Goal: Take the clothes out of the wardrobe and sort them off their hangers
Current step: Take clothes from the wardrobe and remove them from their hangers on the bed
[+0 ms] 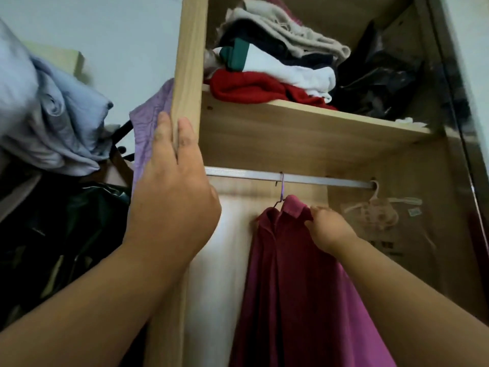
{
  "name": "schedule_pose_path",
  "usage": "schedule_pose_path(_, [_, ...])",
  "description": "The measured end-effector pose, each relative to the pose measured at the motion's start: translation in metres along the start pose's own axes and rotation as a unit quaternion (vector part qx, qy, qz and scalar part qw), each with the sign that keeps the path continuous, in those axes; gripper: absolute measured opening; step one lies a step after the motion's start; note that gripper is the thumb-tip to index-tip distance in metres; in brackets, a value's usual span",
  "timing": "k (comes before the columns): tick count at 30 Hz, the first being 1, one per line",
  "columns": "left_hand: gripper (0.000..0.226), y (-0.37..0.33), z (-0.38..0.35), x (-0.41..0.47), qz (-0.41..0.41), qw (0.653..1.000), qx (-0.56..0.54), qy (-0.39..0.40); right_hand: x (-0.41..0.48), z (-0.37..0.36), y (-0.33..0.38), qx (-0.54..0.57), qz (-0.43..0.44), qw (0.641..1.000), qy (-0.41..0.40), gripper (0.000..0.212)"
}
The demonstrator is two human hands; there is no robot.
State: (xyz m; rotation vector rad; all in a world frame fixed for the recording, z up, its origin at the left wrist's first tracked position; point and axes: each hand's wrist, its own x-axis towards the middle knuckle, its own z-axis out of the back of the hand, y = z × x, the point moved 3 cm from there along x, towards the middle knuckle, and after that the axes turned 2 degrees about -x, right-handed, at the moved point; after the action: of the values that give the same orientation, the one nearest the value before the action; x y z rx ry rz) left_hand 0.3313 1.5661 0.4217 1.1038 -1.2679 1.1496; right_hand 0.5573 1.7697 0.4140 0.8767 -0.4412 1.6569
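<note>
Left hand (172,186) on wardrobe panel (189,62); right hand (328,231) pinches magenta shirt (291,287).

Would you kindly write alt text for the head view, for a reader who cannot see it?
The right hand pinches the collar of a magenta shirt hanging from the wardrobe rail, while the left hand rests against the wardrobe's side panel. Folded clothes sit on the shelf above.

rail (325,179) free between magenta shirt (291,274) and pink hanger (374,198); shelf (291,133) close above.
</note>
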Motion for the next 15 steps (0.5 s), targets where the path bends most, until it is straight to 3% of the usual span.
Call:
schedule_pose_path(4, [0.074, 0.001, 0.003, 0.001, 0.052, 0.998, -0.032, -0.033, 0.022, -0.001, -0.002, 0.005, -0.049, 0.999, 0.010, 0.026])
schedule_pose_path(10, [0.078, 0.002, 0.003, 0.002, 0.080, 0.996, -0.016, -0.027, 0.054, -0.016, -0.007, 0.029, -0.028, 0.998, 0.051, 0.022])
schedule_pose_path(15, [0.076, 0.001, 0.005, 0.003, 0.088, 0.996, -0.005, -0.026, 0.061, -0.018, -0.013, 0.103, -0.036, 0.994, 0.014, 0.019])
